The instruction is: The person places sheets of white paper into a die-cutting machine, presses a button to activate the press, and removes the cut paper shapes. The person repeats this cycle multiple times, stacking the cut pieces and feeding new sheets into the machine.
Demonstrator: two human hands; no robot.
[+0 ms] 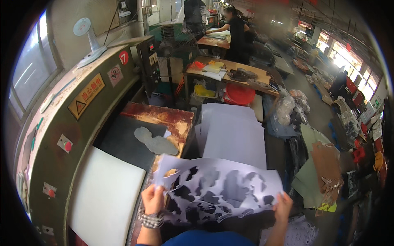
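Observation:
Between my hands a pale lavender sheet [221, 165] is stretched out, riddled with large and small cut-out holes. My left hand [152, 199], with a checked band at the wrist, is closed on the sheet's left edge. At the opposite edge my right hand [282, 208] pinches the sheet. Just beyond it lies a stack of uncut pale sheets [234, 131]. Grey rounded flat pieces [156, 141] rest on a black board [119, 137] ahead of my left hand. Below my right hand are more cut, holed sheets [295, 233].
Along the left runs a green machine [92, 119] with red buttons and a white board [106, 197] beside it. A small fan [91, 53] stands on top. Green and brown scrap sheets [324, 164] are piled at right. Farther off, a person [236, 33] works at a table.

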